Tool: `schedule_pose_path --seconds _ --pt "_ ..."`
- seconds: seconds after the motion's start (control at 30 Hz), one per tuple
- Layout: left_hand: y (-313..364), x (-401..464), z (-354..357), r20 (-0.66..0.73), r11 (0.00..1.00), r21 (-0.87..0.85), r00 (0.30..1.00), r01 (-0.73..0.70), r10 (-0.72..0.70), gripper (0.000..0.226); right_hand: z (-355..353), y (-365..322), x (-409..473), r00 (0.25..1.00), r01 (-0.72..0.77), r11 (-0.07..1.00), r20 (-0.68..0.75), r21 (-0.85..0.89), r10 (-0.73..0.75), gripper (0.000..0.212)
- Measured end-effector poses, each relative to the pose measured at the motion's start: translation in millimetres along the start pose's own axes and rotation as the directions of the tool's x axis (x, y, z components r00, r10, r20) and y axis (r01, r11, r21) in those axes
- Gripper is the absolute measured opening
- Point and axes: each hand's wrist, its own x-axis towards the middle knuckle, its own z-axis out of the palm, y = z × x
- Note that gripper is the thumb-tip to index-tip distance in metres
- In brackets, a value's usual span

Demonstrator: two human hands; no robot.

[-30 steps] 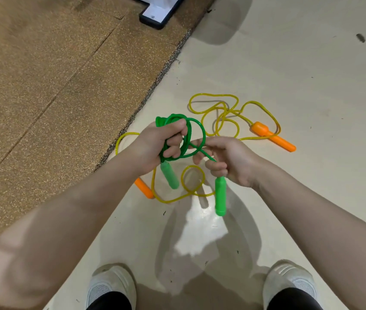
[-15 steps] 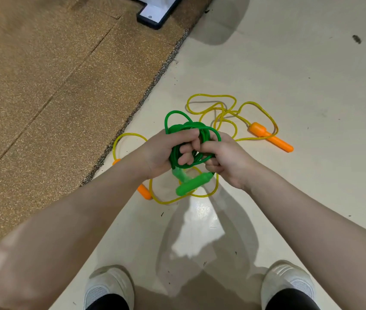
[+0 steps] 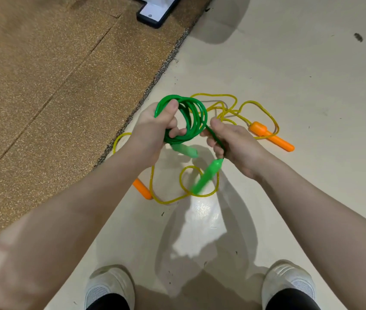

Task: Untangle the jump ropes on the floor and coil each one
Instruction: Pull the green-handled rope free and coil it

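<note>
Being held above the floor, between both hands: green jump rope (image 3: 187, 121), wound into several loops. Left hand (image 3: 153, 133) clenching around the coil, thumb pressing on its top, fingers threading through the ring. Right hand (image 3: 233, 142) pinching the free strand just beside the coil. Dangling below the right hand, blurred: one green handle (image 3: 207, 176). Hanging under the coil, also blurred: second green handle (image 3: 185, 150).

Lying loose beneath and behind the hands: yellow jump rope (image 3: 226, 108), sprawling in open loops, partly crossing itself. Resting to the right, well apart from the hands: its orange handle (image 3: 271, 136). Peeking out from under the left forearm: other orange handle (image 3: 142, 190), upper part hidden.

Spreading underneath: pale glossy floor (image 3: 289, 63), catching a bright glare. Meeting it along a diagonal edge on the left: brown speckled mat (image 3: 43, 74). Sitting at the top, cut off by the frame: white panel with dark border (image 3: 153, 13), hard to identify. Showing at the bottom edge: two white shoes (image 3: 108, 287).
</note>
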Motion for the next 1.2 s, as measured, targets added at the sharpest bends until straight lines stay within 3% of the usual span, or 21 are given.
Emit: schedule_pose_path --seconds 0.13,0.23,0.3,0.4,0.43,0.5,0.6,0.77,0.97,1.1,1.2 --pt "0 8 -17 -0.136 0.999 0.036 0.991 0.011 -0.006 0.018 -22 17 -5 0.963 -0.125 0.965 0.262 0.229 0.063 0.011" --pt "-3 10 -24 -0.155 0.995 0.093 0.988 0.039 -0.024 0.016 -26 11 -7 0.903 -0.185 0.867 0.428 0.463 -0.036 0.026" --pt "-7 10 -23 -0.164 0.991 0.122 0.986 0.063 -0.042 0.017 -23 -3 -7 0.895 -0.133 0.797 0.417 0.590 -0.160 0.037" --pt "-8 8 -21 -0.137 0.990 0.118 0.989 0.079 -0.063 0.019 -14 -22 -2 0.944 0.012 0.704 0.224 0.710 -0.243 0.021" --pt "-7 7 -21 -0.117 0.988 0.123 0.990 0.089 -0.075 0.020 -9 -25 0 0.966 0.109 0.737 0.105 0.667 -0.237 0.018" --pt "-6 5 -21 -0.079 0.983 0.152 0.993 0.102 -0.091 0.021 4 -25 1 0.957 0.289 0.869 -0.115 0.401 -0.266 0.022" --pt "-7 5 -23 -0.071 0.962 0.251 0.993 0.108 -0.093 0.019 21 -16 -2 0.901 0.398 0.909 -0.239 0.124 -0.362 0.023" --pt "-10 3 -19 -0.085 0.965 0.244 0.993 0.097 -0.079 0.015 33 -11 -4 0.824 0.482 0.874 -0.309 -0.059 -0.475 0.022" --pt "-10 1 -16 -0.037 0.973 0.207 0.995 0.101 -0.095 0.017 37 -10 -5 0.769 0.533 0.818 -0.280 -0.216 -0.574 0.029" --pt "-10 0 -13 0.018 0.981 0.158 0.993 0.112 -0.116 0.016 39 -6 -4 0.707 0.505 0.708 -0.234 -0.493 -0.667 0.020" --pt "-11 1 -16 0.070 0.984 0.087 0.984 0.155 -0.161 0.024 40 -11 -7 0.678 0.515 0.694 -0.256 -0.503 -0.689 0.019"
